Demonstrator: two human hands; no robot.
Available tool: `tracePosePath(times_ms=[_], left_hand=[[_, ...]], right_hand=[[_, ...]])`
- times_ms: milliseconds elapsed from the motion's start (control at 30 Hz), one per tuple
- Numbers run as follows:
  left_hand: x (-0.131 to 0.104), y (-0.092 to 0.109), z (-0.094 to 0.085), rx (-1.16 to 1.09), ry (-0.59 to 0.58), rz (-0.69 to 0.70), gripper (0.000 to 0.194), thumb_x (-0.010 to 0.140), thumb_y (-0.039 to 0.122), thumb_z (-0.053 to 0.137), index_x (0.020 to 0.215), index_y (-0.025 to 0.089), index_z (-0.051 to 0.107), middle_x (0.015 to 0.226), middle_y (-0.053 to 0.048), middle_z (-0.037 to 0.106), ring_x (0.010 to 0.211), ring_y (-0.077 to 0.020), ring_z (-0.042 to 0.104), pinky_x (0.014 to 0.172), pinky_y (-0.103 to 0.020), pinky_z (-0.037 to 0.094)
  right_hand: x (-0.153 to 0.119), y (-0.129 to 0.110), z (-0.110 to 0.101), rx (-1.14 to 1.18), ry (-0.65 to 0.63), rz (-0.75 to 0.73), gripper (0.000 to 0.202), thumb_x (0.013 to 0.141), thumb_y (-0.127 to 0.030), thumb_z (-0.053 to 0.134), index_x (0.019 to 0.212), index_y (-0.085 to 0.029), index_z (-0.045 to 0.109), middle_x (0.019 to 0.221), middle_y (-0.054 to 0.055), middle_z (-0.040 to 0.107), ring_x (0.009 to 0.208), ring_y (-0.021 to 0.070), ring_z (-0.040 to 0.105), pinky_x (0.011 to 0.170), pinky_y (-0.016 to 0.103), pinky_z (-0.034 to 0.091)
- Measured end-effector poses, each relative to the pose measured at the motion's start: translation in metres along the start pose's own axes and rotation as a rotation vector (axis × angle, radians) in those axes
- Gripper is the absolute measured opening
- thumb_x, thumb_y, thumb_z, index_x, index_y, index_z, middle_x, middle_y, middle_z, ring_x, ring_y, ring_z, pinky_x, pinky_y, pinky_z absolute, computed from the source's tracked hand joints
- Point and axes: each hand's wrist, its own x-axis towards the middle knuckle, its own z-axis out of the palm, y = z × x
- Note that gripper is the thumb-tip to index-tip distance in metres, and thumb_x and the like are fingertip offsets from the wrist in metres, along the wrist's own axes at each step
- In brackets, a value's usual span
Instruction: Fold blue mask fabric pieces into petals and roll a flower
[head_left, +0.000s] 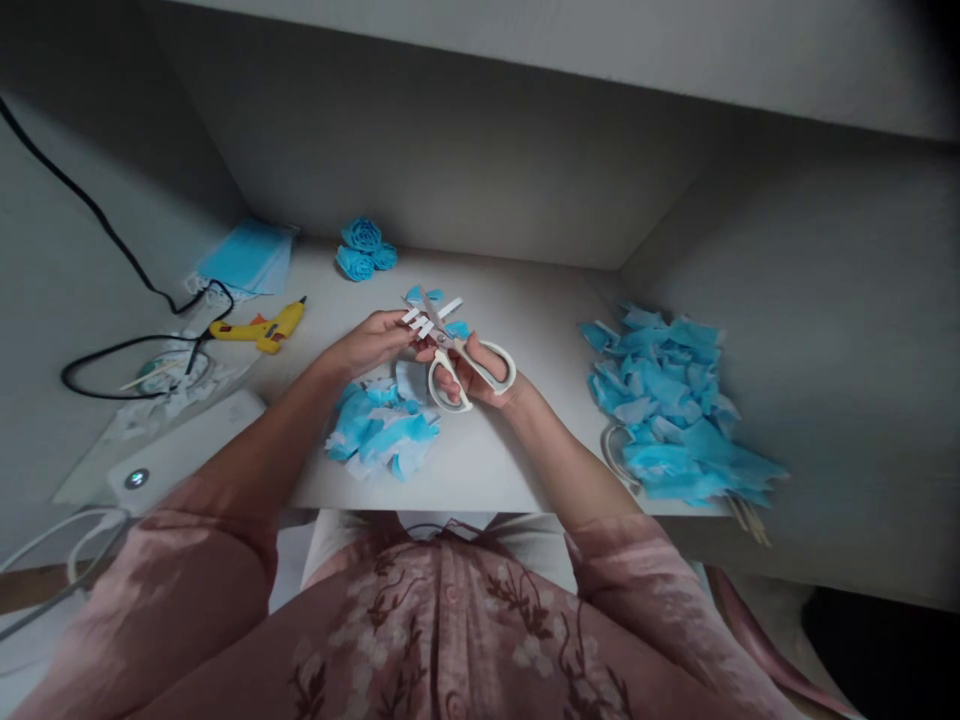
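Note:
My left hand point(375, 342) pinches a small white piece with narrow strips point(421, 322); I cannot tell what material it is. In my right hand point(484, 385) is a pair of scissors point(511, 374) with white handles, thumb and fingers through the loops. The blades are parted and reach up to the white strips. Small blue scraps point(459, 328) lie just beyond the hands. Below my left hand, a loose heap of blue and white cut pieces point(384, 430) rests on the white table point(480, 470).
At the back are rolled blue flowers point(363, 236). To the left lie folded blue masks point(247, 256), a yellow glue gun point(274, 328) with a black cord, and a white box point(195, 450). A large blue pile point(667, 390) covers the right side, with thin sticks point(750, 522) below. Walls enclose the table.

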Motion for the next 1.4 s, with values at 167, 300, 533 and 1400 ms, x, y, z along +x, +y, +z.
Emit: tracePosePath(times_ms=[167, 300, 533, 1400], left_hand=[[0.006, -0.010, -0.002, 0.149, 0.086, 0.040, 0.029, 0.070, 0.040, 0.086, 0.072, 0.014, 0.075, 0.071, -0.005, 0.072, 0.068, -0.0151, 0.064, 0.072, -0.028, 0.049], [0.007, -0.007, -0.001, 0.222, 0.074, 0.111, 0.034, 0.072, 0.045, 0.083, 0.062, 0.015, 0.070, 0.061, -0.003, 0.065, 0.061, -0.0135, 0.058, 0.063, -0.026, 0.044], [0.005, -0.002, 0.001, 0.185, 0.187, 0.011, 0.035, 0.077, 0.049, 0.080, 0.083, 0.015, 0.078, 0.054, 0.002, 0.053, 0.043, -0.0078, 0.038, 0.042, -0.025, 0.023], [0.009, -0.006, -0.005, -0.137, 0.100, 0.047, 0.047, 0.084, 0.060, 0.077, 0.071, 0.016, 0.067, 0.069, -0.003, 0.065, 0.064, -0.0149, 0.060, 0.066, -0.028, 0.051]], right_hand=[[0.001, 0.002, 0.003, 0.000, 0.007, 0.003, 0.072, 0.078, -0.082, 0.067, 0.100, -0.014, 0.069, 0.067, -0.004, 0.056, 0.051, 0.0067, 0.052, 0.048, 0.019, 0.047], [-0.001, -0.002, 0.011, -0.063, 0.062, -0.021, 0.069, 0.077, -0.077, 0.072, 0.100, -0.012, 0.070, 0.062, -0.006, 0.054, 0.046, 0.0060, 0.049, 0.042, 0.019, 0.042], [-0.004, -0.010, 0.033, -0.412, 0.092, 0.073, 0.060, 0.074, -0.060, 0.085, 0.110, -0.014, 0.073, 0.068, -0.004, 0.060, 0.054, 0.0068, 0.054, 0.048, 0.018, 0.041], [-0.005, -0.009, 0.009, -0.126, 0.068, 0.046, 0.074, 0.078, -0.079, 0.070, 0.108, -0.011, 0.070, 0.069, -0.003, 0.057, 0.057, 0.0098, 0.057, 0.051, 0.024, 0.056]])
